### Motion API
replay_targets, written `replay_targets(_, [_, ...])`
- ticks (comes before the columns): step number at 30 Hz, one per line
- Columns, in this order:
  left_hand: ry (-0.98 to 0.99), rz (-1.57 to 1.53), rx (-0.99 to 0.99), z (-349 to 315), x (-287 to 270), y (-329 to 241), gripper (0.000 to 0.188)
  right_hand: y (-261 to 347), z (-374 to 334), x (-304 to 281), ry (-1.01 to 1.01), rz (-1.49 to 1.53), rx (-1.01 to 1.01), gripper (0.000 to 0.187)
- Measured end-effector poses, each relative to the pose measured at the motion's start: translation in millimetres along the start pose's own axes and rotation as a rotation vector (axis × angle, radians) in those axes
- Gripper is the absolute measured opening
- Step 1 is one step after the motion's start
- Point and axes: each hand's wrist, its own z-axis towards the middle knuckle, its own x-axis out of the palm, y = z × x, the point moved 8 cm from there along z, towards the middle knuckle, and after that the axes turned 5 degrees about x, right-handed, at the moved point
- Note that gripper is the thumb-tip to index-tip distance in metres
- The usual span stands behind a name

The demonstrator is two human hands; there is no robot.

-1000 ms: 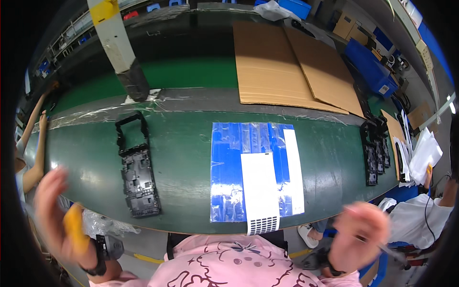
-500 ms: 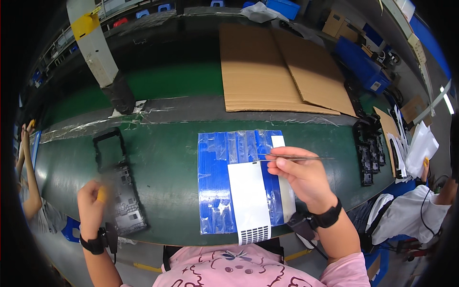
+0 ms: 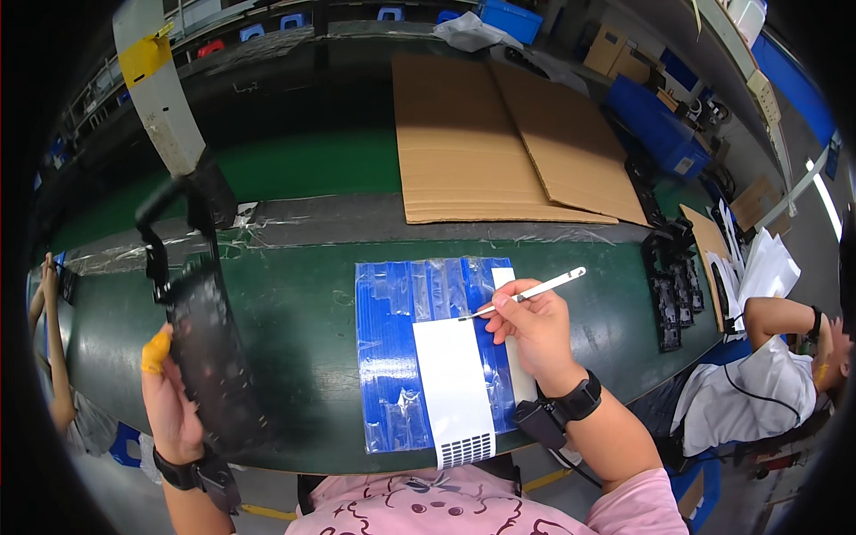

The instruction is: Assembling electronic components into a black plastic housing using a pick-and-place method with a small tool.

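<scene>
My left hand [image 3: 176, 415], with a yellow cover on one fingertip, is closed on the side of a long black plastic frame [image 3: 209, 348]. The frame is tilted up off the bench, smeared by motion, with an open loop at its far end. In my right hand [image 3: 537, 332] are slim tweezers [image 3: 544, 287], pinched between thumb and fingers. Their tip is by a small black sticker [image 3: 464, 318] at the top edge of a white sheet [image 3: 453, 379]; whether they grip it I cannot make out. Several rows of black stickers show at the sheet's near end. It lies on a blue taped board [image 3: 383, 357].
Cardboard sheets [image 3: 464, 152] lie at the bench's far side. A post [image 3: 165, 116] rises at the back left. More black plastic frames [image 3: 669, 285] are stacked at the right, beside white papers [image 3: 767, 267]. Another person [image 3: 740, 383] is at the right; another person's arms [image 3: 55, 339] show at the left.
My left hand has taken hold of the black plastic frame and lifted it off the bench. The tweezers have turned in my right hand, their tip now by the sticker at the sheet's top.
</scene>
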Motion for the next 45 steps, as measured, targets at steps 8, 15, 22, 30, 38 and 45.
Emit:
replay_targets(8, [0.212,-0.059,0.028,26,123,25,0.033,1,-1,-2,-0.027,-0.053,-0.009,0.011])
replay_targets(15, [0.200,-0.120,-0.202,39,95,79,0.036,-3,-1,-2,-0.054,-0.035,0.028,0.009])
replay_targets(22, [0.181,-0.131,-0.170,40,100,78,0.034,-2,2,-2,-0.058,-0.060,0.034,0.011])
replay_targets(30, [0.279,-0.259,-0.181,33,109,76,0.039,23,-10,17,0.059,0.090,0.049,0.015])
replay_targets(38, [0.416,-0.336,-0.261,20,124,79,0.047,71,-40,134,0.394,0.198,-0.044,0.012])
replay_targets(45, [0.463,-0.202,-0.166,8,128,71,0.053,26,-38,140,0.244,0.123,-0.085,0.020])
